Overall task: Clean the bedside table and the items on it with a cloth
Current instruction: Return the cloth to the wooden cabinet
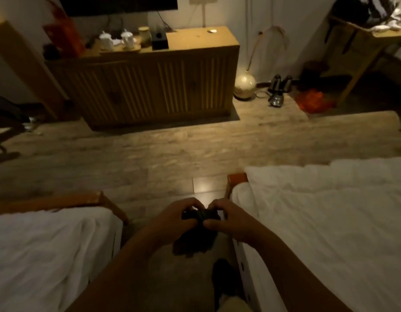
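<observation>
Dark cloth hangs at 6 o'clock, left hand and right hand both clamped on it, likely folding it into a pad for wiping.

Dim rm: wood floor, slatted cabinet, two beds.

Wood floor with sideboard, lamp

A ribbed wooden sideboard stands across the floor, a glowing round lamp just beside it.
</observation>
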A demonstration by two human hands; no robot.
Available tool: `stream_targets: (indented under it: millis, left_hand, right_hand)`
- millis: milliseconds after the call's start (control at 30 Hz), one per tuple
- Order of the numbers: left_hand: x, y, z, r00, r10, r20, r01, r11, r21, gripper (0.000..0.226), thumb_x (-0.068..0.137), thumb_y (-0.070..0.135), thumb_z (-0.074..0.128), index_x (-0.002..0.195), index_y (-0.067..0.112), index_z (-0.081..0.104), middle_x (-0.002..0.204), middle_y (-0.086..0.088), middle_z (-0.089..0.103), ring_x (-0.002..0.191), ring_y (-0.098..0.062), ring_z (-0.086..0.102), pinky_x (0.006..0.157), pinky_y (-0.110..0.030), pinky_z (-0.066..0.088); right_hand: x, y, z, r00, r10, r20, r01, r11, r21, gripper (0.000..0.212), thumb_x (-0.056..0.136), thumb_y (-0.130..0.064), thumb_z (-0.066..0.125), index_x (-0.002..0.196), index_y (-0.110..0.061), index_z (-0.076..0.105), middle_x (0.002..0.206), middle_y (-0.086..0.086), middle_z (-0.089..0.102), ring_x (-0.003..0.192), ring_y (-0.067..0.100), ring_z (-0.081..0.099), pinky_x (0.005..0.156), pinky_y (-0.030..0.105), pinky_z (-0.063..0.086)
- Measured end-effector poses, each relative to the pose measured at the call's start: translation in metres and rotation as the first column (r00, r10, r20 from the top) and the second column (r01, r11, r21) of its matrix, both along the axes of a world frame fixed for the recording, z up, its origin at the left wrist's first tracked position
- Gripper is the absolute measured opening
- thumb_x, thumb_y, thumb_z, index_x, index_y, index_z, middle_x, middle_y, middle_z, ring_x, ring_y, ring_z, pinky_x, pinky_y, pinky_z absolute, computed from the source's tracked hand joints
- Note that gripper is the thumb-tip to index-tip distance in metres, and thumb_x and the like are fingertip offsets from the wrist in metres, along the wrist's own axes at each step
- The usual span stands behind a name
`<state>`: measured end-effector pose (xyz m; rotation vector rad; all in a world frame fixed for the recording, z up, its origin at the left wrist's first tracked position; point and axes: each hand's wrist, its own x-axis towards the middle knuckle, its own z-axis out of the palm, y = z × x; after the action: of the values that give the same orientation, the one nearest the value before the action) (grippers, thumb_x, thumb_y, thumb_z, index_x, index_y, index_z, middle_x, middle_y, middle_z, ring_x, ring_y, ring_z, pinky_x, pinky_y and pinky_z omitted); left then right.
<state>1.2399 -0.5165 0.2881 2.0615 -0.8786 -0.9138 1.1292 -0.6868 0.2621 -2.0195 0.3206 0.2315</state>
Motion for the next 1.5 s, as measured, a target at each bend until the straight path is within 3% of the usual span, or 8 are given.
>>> stream_targets:
  millis: [100, 300, 433, 633, 800, 1067, 1267, 1500]
  left_hand:
    - [0.072, -0.054, 0.01, 0.99, 0.05, 0.133, -0.052, 0.999, 0.012, 0.015, 0.086, 0.016, 0.064, 0.096, 0.027, 0.063, 0.092, 0.004, 0.067, 0.081, -0.007, 0.066, 0.069, -0.019, 0.055]
    - [0.215, -0.139, 0.022, 0.967, 0.098, 0.234, -0.123, 0.988, 0.094, 0.01, 0.088, 0.02, 0.061, 0.096, 0.023, 0.066, 0.091, 0.006, 0.062, 0.067, -0.003, 0.062, 0.05, -0.015, 0.05]
    - [0.344, -0.2, 0.006, 0.946, 0.071, 0.315, -0.125, 0.98, 0.155, 0.009, 0.089, 0.026, 0.06, 0.095, 0.019, 0.063, 0.093, 0.003, 0.061, 0.086, -0.012, 0.058, 0.066, -0.017, 0.043]
    - [0.54, -0.296, -0.016, 0.956, 0.071, 0.284, -0.108, 0.987, 0.116, 0.008, 0.092, 0.027, 0.056, 0.096, 0.02, 0.059, 0.092, 0.0, 0.061, 0.071, -0.008, 0.057, 0.058, -0.02, 0.045]
    - [0.664, -0.386, 0.001, 0.923, 0.023, 0.385, -0.077, 0.989, 0.126, 0.012, 0.089, 0.037, 0.058, 0.086, 0.025, 0.055, 0.083, 0.005, 0.061, 0.079, -0.012, 0.057, 0.063, -0.027, 0.043]
    - [0.863, -0.564, -0.002, 0.96, 0.099, 0.26, -0.116, 0.992, 0.05, 0.02, 0.085, 0.047, 0.061, 0.074, 0.031, 0.054, 0.072, 0.006, 0.061, 0.062, -0.004, 0.058, 0.049, -0.02, 0.039]
    - [0.992, -0.666, -0.002, 0.957, 0.175, 0.232, -0.195, 0.979, 0.066, 0.017, 0.085, 0.042, 0.064, 0.075, 0.03, 0.057, 0.076, 0.008, 0.065, 0.071, -0.003, 0.059, 0.055, -0.028, 0.044]
    - [1.128, -0.727, -0.033, 0.951, 0.232, 0.204, -0.262, 0.956, 0.132, 0.021, 0.087, 0.032, 0.065, 0.07, 0.029, 0.052, 0.073, 0.008, 0.058, 0.072, -0.014, 0.056, 0.055, -0.028, 0.037]
  right_hand:
    - [0.076, -0.064, 0.008, 0.999, 0.051, 0.012, -0.05, 0.998, -0.05, 0.034, 0.081, -0.037, 0.071, 0.11, -0.024, 0.059, 0.113, -0.008, 0.054, 0.105, 0.007, 0.052, 0.083, 0.017, 0.041]
    - [0.236, -0.16, 0.032, 0.994, 0.104, -0.017, -0.106, 0.977, -0.183, 0.017, 0.085, -0.032, 0.065, 0.078, -0.026, 0.051, 0.079, -0.006, 0.054, 0.075, 0.012, 0.053, 0.066, 0.027, 0.042]
    - [0.365, -0.215, 0.021, 0.997, 0.073, -0.03, -0.079, 0.958, -0.276, 0.025, 0.084, -0.034, 0.063, 0.071, -0.035, 0.042, 0.076, -0.01, 0.052, 0.07, 0.006, 0.051, 0.058, 0.022, 0.035]
    - [0.555, -0.288, 0.01, 0.997, -0.079, 0.021, 0.081, 0.93, -0.359, 0.016, 0.087, -0.032, 0.059, 0.084, -0.029, 0.044, 0.074, -0.013, 0.05, 0.071, 0.006, 0.052, 0.057, 0.019, 0.035]
    - [0.667, -0.365, 0.032, 0.979, -0.187, 0.083, 0.204, 0.9, -0.385, 0.006, 0.088, -0.028, 0.059, 0.09, -0.025, 0.054, 0.082, -0.008, 0.057, 0.077, 0.009, 0.055, 0.06, 0.017, 0.036]
    - [0.858, -0.558, 0.023, 0.955, -0.269, 0.123, 0.291, 0.926, -0.239, 0.006, 0.085, -0.036, 0.064, 0.086, -0.032, 0.059, 0.082, -0.011, 0.063, 0.078, 0.004, 0.061, 0.065, 0.025, 0.052]
    - [0.999, -0.678, 0.017, 0.965, -0.238, 0.107, 0.256, 0.945, -0.204, 0.01, 0.08, -0.04, 0.069, 0.08, -0.037, 0.059, 0.08, -0.015, 0.064, 0.075, -0.004, 0.058, 0.054, 0.016, 0.04]
    - [1.15, -0.741, -0.01, 0.978, -0.209, -0.014, 0.201, 0.955, -0.217, 0.021, 0.079, -0.032, 0.07, 0.068, -0.03, 0.052, 0.072, -0.01, 0.06, 0.074, 0.013, 0.059, 0.061, 0.026, 0.041]
